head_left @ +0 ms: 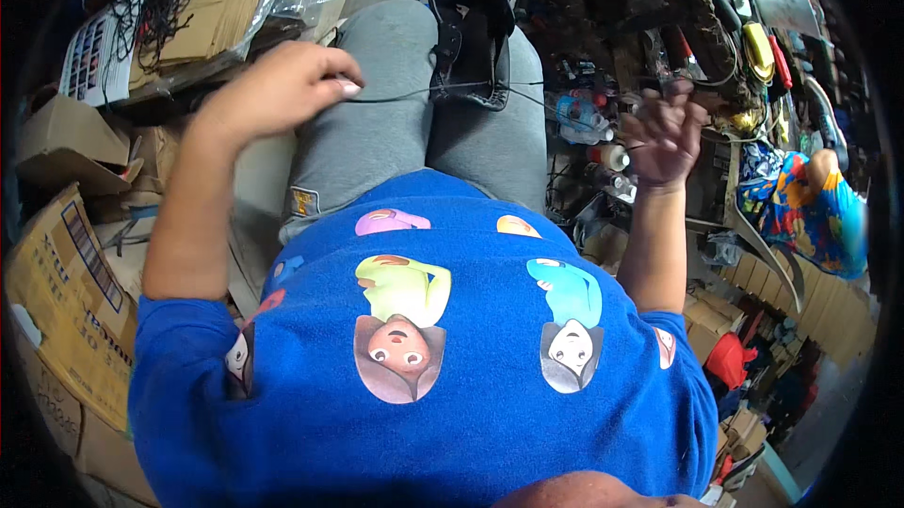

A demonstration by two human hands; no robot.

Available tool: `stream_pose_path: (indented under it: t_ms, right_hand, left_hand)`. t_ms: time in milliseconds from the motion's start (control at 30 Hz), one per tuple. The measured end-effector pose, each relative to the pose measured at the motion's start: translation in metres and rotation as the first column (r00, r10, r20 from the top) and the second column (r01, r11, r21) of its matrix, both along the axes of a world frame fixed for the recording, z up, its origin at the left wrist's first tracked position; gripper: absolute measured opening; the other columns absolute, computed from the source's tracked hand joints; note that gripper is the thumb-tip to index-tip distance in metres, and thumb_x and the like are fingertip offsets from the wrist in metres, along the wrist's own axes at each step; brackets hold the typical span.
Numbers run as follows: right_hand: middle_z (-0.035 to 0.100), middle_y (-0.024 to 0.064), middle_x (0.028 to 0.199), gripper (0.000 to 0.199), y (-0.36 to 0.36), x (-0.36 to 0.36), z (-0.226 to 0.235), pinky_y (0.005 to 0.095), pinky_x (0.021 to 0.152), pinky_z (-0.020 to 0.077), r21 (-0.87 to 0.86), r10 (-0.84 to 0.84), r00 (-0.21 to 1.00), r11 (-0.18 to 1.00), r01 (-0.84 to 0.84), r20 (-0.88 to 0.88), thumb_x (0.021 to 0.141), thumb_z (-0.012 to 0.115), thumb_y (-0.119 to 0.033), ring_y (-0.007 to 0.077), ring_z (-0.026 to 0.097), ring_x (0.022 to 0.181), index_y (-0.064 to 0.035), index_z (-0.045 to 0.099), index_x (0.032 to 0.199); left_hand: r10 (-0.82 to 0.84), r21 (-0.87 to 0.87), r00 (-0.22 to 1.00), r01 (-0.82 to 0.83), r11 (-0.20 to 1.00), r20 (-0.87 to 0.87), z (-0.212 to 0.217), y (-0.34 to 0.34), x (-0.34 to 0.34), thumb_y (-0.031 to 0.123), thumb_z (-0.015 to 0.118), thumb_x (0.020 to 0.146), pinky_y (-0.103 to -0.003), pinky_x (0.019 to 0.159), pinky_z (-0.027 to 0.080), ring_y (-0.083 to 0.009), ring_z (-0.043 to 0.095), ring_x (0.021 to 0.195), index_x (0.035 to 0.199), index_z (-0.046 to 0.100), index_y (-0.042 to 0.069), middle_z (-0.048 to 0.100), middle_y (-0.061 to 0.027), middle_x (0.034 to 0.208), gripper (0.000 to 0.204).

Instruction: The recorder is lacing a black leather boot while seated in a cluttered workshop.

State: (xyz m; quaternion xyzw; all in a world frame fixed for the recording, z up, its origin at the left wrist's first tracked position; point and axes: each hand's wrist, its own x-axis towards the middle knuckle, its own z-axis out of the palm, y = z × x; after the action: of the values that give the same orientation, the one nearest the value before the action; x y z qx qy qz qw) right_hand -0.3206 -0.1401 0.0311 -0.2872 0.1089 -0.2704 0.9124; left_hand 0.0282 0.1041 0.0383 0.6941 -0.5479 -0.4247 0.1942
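A black shoe (474, 32) rests between my thighs, its opening facing up. Dark thread (400, 96) crosses the near end of the shoe and runs out to both sides. My left hand (287, 84) is closed, with thumb and forefinger pinching the thread above my left thigh. Out to the right, beyond my thigh, my right hand (666, 131) is raised with its palm up and fingers curled. Strands from the shoe lead to its fingers, which are somewhat blurred by motion.
Cardboard sheets (212, 18) and plastic wrap lie at the far left, near a cardboard box (71, 145). Plastic bottles (579, 117) and a yellow-handled tool (758, 51) are among clutter on the right. Another person's colourful clothing (796, 211) shows at the right edge.
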Motion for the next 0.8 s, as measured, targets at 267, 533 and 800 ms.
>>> stream_pose_path:
  t_ms: [267,533,800]
  right_hand:
    - [0.039,-0.0067,0.061,0.07,-0.022,-0.029,0.004,0.0284,0.075,0.0406,-0.292,0.076,0.901,0.931,-0.217,-0.427,0.089,0.06,-0.03,0.0031,0.039,0.055,-0.0146,0.023,0.146]
    - [0.058,0.0177,0.064,0.036,0.009,-0.003,-0.046,0.0369,0.058,0.0446,-0.465,-0.661,0.233,0.198,-0.863,-0.714,0.084,0.065,-0.036,0.0274,0.057,0.057,-0.0016,0.063,0.074]
    - [0.059,0.0186,0.07,0.037,0.015,-0.03,-0.096,0.0449,0.064,0.0396,-0.576,-0.707,0.387,0.034,-0.817,-0.592,0.09,0.052,-0.034,0.0378,0.057,0.07,-0.0027,0.055,0.069]
  left_hand:
    - [-0.017,-0.398,1.0,0.006,0.917,-0.025,-0.033,-0.021,-0.036,0.015,0.052,0.09,-0.029,0.08,0.048,-0.02,0.063,0.085,0.114,0.059,0.0,0.067,-0.0133,0.093,0.029]
    - [0.218,-0.154,0.975,-0.21,0.965,0.037,-0.024,-0.016,0.02,0.028,0.057,0.091,-0.03,0.078,0.043,-0.0132,0.057,0.082,0.07,0.053,0.0,0.06,-0.0085,0.078,0.035]
    - [0.02,0.095,-0.133,-0.583,0.807,-0.991,-0.067,-0.045,0.004,0.031,0.05,0.094,-0.038,0.085,0.043,-0.0225,0.058,0.079,0.06,0.044,0.012,0.05,-0.006,0.066,0.039]
